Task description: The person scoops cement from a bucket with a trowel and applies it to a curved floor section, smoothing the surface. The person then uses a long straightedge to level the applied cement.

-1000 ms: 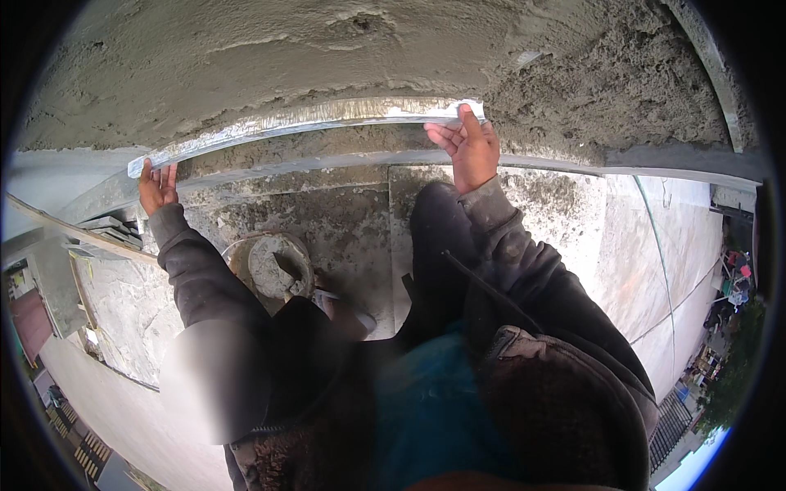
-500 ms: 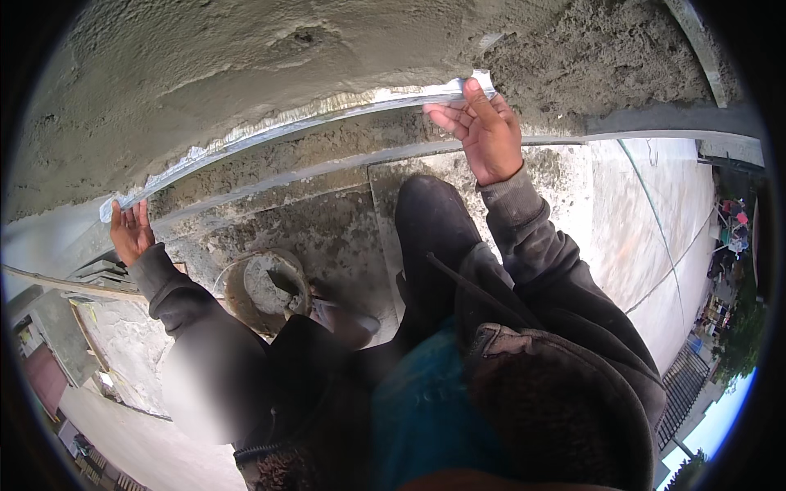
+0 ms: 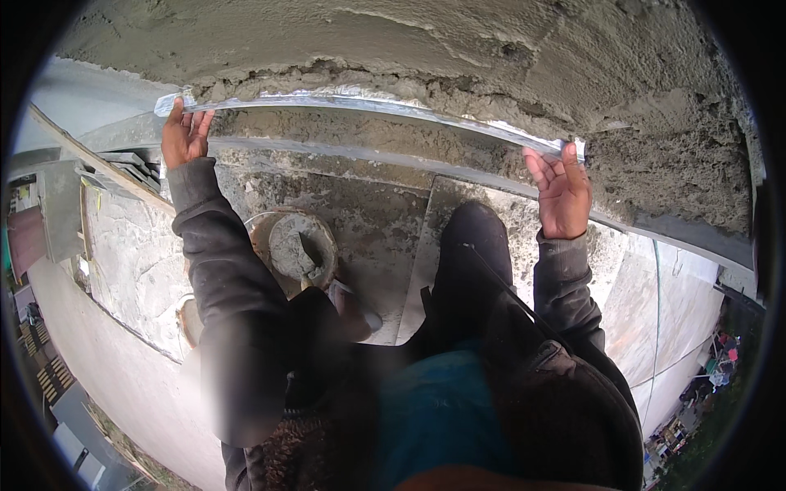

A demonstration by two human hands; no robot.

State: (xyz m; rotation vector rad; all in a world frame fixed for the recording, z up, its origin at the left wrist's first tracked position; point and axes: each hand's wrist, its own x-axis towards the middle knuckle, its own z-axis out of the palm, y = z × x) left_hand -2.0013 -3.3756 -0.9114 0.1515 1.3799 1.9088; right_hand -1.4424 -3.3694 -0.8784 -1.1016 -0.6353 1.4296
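A long metal straightedge [image 3: 352, 102] spans the front of me, its upper edge against wet grey mortar [image 3: 327, 49] on the wall. Ragged mortar has gathered along that edge. At the straightedge's left end, my left hand [image 3: 187, 143] is closed on it, thumb on the face and fingers underneath. My right hand [image 3: 565, 196] grips the right end the same way, palm turned up. Beyond this end the mortar looks rougher.
Below the left arm stands a round bucket [image 3: 329, 250] of mortar with a trowel [image 3: 309, 250] in it. A wooden strip [image 3: 98, 159] slants at the left beside stacked tiles [image 3: 135, 168]. A thin green cord [image 3: 657, 303] runs down the right side.
My view has turned, so the straightedge's left end now sits higher and its right end lower in the picture. Both hands keep their hold on it.
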